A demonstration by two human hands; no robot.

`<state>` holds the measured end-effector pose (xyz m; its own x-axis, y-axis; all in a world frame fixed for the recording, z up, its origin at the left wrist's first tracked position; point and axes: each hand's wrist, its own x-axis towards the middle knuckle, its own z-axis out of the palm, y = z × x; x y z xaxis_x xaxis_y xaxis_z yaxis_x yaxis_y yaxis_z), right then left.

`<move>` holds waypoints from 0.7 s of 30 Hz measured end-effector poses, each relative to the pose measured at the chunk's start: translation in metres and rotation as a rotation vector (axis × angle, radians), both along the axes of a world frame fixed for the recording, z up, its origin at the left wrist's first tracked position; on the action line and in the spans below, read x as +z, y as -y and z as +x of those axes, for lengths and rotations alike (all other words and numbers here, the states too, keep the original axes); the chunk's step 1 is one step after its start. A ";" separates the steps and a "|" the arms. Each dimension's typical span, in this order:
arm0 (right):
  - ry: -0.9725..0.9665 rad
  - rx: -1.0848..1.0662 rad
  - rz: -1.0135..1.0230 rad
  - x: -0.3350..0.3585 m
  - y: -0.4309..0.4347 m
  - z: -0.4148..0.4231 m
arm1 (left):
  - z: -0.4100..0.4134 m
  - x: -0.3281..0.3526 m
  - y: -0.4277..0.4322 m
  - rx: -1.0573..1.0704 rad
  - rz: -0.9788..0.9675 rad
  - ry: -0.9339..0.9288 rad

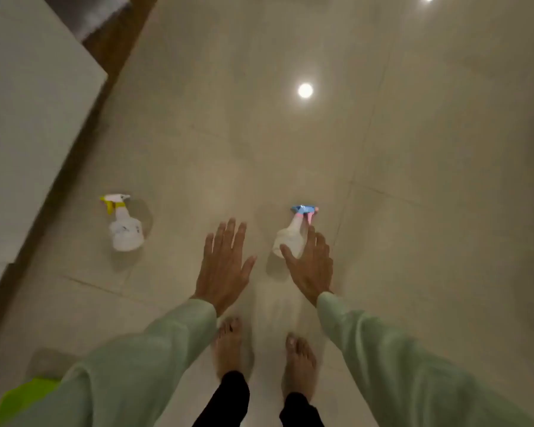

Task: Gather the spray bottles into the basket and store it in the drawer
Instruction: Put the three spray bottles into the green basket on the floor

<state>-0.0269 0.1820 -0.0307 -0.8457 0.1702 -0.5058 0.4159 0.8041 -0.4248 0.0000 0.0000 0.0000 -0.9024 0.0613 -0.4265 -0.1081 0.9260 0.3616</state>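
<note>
Floor [290, 149]: glossy tile, both bottles standing on it. Yellow-trigger spray bottle [124, 228] left, near the white cabinet [28, 134]. Blue-trigger spray bottle [292, 238] just ahead of right hand [310, 266], grip wide, empty. Left hand [225, 263] splayed, empty. Light, stiff plastic, probably slick; take the neck under the trigger. Basket unconfirmed.

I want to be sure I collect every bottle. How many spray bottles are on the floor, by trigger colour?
Yellow-trigger spray bottle: 1
Blue-and-pink-trigger spray bottle: 1
Total: 2
</note>
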 end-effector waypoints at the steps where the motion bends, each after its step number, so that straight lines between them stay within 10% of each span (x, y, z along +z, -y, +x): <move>1: -0.006 -0.040 -0.027 -0.025 0.004 -0.008 | -0.008 -0.025 0.002 0.001 0.006 -0.016; 11: 0.158 -0.460 -0.114 -0.211 0.026 -0.067 | -0.030 -0.204 0.022 0.075 0.051 -0.011; 21: 0.122 -0.282 -0.172 -0.126 0.065 -0.032 | 0.040 -0.122 0.073 0.295 0.080 -0.009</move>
